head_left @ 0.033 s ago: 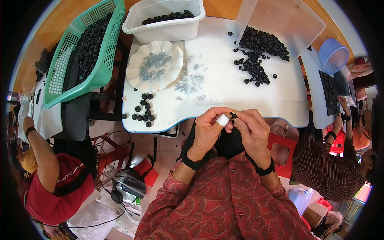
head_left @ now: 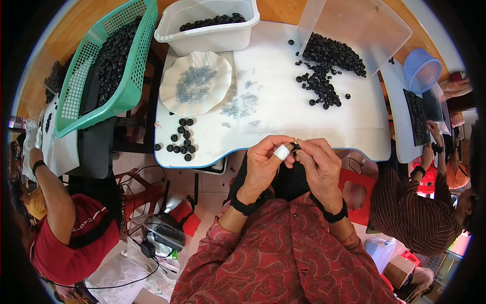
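Note:
Just past the table's near edge, my left hand (head_left: 263, 161) and my right hand (head_left: 321, 167) meet fingertip to fingertip. Between them they pinch a small black piece (head_left: 295, 146), mostly hidden by the fingers. White tape wraps a digit of my left hand. Small clear pieces (head_left: 248, 104) lie scattered on the white table (head_left: 283, 101) beyond my hands, and more fill a scalloped white plate (head_left: 223, 76). A group of round black pieces (head_left: 184, 149) sits at the table's left corner. Farther right, a heap of small black parts (head_left: 329, 55) spills from a clear bin lying on its side (head_left: 374, 35).
A white tub (head_left: 202, 40) with black parts stands at the back left. Left of the table is a green basket (head_left: 101, 114) of black parts. Co-workers sit on either side, one in red (head_left: 76, 238), one in stripes (head_left: 415, 213). A red stool (head_left: 357, 197) stands near my right.

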Available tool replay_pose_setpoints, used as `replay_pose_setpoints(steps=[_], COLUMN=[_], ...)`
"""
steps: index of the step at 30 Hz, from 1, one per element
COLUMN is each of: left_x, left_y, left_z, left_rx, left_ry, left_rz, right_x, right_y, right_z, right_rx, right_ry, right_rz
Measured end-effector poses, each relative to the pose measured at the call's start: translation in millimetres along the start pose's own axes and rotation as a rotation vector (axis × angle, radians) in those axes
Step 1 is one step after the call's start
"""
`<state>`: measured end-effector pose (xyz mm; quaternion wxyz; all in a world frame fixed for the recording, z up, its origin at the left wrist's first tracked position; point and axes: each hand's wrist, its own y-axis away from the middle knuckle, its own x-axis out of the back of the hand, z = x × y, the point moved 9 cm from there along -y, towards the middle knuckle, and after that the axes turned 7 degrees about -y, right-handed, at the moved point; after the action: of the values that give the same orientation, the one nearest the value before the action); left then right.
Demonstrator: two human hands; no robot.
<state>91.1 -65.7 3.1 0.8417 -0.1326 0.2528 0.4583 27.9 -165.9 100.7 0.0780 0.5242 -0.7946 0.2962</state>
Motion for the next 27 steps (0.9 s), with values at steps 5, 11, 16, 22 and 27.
replay_pose_setpoints(steps=[5,11,16,22,27], left_x=[-4,-5,-5,-1,3], left_y=[1,3,5,4,5], left_z=[0,-2,1,-8,-13], left_rx=[0.030,0.056,0.038,0.095,0.136], left_ry=[0.026,0.029,0.053,0.069,0.040], left_rz=[0.002,0.001,0.018,0.030,0.031], right_x=[2,4,2,1,-1], right_y=[3,3,0,-2,-2], right_z=[10,12,5,2,3], right_rx=[-0.061,-0.087,-0.053,-0.043,-0.001], right_ry=[-0.147,-0.140,-0.069,-0.013,0.022], right_rz=[0.022,0.030,0.009,-0.012,-0.043])
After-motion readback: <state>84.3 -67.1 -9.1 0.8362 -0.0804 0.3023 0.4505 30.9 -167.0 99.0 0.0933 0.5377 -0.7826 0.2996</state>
